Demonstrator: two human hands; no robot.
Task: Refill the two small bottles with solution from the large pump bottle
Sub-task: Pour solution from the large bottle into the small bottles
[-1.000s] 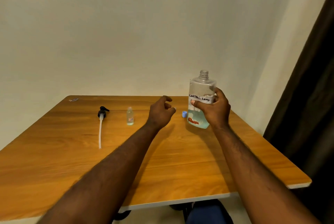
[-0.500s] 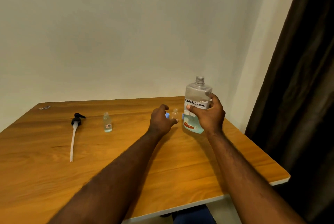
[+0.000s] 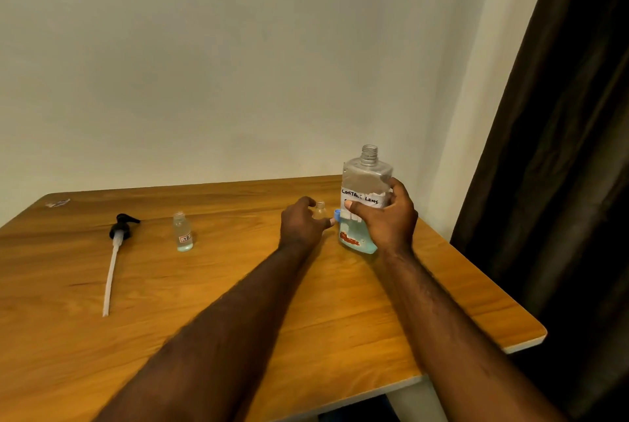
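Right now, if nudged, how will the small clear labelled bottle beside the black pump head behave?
The small clear labelled bottle is tall and narrow, so it probably tips easily. It holds little pale liquid, so likely light, sliding on the smooth wooden table. No cap seems fitted; tipping may spill.

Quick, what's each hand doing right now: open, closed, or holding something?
Left hand: fingers curled round the small bottle.
Right hand: gripping the large bottle, which is upright with its neck open.

Bare hairy forearms [image 3: 238,319], bare hands [image 3: 301,227], nails seemingly short
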